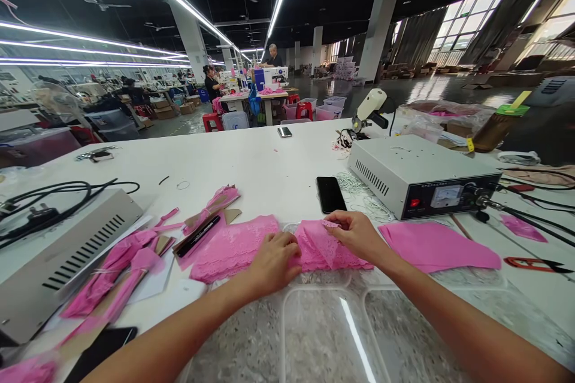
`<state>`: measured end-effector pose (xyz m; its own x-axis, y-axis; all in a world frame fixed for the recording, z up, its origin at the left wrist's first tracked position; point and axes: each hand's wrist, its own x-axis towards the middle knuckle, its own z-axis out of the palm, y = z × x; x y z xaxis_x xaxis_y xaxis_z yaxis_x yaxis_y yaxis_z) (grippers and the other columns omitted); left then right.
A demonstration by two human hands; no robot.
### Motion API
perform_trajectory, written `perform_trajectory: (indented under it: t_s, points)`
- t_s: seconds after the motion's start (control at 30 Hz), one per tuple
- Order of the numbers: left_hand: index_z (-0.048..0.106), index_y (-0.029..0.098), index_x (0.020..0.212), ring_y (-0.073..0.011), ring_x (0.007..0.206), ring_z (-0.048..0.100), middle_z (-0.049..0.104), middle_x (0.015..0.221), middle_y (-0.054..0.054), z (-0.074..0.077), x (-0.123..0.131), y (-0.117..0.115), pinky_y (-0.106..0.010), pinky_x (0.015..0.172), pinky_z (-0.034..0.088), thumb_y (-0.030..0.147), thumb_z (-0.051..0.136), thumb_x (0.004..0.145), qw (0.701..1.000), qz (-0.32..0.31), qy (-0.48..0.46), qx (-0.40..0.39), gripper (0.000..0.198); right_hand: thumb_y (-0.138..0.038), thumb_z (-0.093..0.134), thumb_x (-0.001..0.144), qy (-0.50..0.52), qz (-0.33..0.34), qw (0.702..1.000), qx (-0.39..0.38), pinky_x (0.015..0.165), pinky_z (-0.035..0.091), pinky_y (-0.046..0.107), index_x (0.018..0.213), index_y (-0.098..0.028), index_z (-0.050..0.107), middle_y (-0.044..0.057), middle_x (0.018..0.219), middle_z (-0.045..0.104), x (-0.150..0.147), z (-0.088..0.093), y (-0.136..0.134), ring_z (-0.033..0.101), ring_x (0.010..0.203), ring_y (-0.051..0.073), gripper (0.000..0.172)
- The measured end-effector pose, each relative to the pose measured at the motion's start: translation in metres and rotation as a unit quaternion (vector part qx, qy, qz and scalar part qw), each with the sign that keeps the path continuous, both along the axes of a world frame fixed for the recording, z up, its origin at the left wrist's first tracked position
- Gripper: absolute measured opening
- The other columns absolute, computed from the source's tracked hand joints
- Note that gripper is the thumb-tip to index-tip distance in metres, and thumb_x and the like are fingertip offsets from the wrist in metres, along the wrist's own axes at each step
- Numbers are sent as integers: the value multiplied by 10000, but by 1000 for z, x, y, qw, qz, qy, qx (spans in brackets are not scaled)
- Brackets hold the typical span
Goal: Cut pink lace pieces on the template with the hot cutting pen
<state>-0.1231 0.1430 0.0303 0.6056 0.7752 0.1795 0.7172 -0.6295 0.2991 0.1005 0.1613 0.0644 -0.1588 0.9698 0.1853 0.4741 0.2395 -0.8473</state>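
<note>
Pink lace fabric (238,242) with a scalloped edge lies across the near side of the table. My right hand (353,233) pinches an upper edge of a lace piece (317,245) between thumb and fingers, and that part is lifted and folded. Beside it, my left hand (276,257) rests on the lace with curled fingers closed on the fabric; its fingertips are partly hidden. A plain pink fabric stack (440,246) lies to the right of my right forearm. Just beyond my right hand is a black phone (331,194).
A grey control box (422,173) stands at right, near orange-handled snips (536,264). Tied pink strips (121,269), a black marker (197,236) and another grey box (67,257) are at left. Clear plastic trays (323,290) sit in front. Co-workers sit farther back.
</note>
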Motion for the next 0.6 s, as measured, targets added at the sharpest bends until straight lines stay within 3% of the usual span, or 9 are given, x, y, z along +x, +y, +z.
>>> perform_trajectory:
  t_s: [0.1, 0.2, 0.33, 0.6]
  points:
    - [660, 173, 820, -233, 946, 589, 658, 1035, -68, -1, 3, -3, -390, 857, 416, 136, 636, 820, 1000, -2, 11, 13, 45, -407, 589, 739, 15, -2, 1000, -10, 519, 409, 264, 733, -192, 714, 25, 654, 669, 1, 1, 0, 556, 584, 157, 249]
    - [668, 176, 751, -216, 917, 589, 667, 998, -58, -1, 3, -4, -375, 834, 410, 142, 577, 877, 1000, 0, 7, 25, 160, -442, 594, 734, 31, -5, 999, -21, 492, 400, 257, 745, -186, 715, 17, 607, 632, 4, 2, 0, 522, 539, 144, 283]
    - [699, 192, 743, -203, 899, 601, 680, 980, -43, 0, 0, -1, -359, 817, 414, 131, 601, 859, 999, 3, -9, 36, 164, -518, 579, 742, 51, -15, 998, -33, 472, 401, 256, 758, -181, 718, -3, 532, 564, 12, 7, -5, 493, 482, 133, 365]
    - [702, 199, 816, -229, 947, 591, 678, 1021, -56, 14, -4, -17, -403, 849, 431, 135, 582, 892, 995, -5, -58, 80, 156, -502, 605, 774, 72, -81, 994, -33, 533, 495, 286, 812, -174, 721, 27, 558, 624, 40, 30, -40, 611, 510, 181, 350]
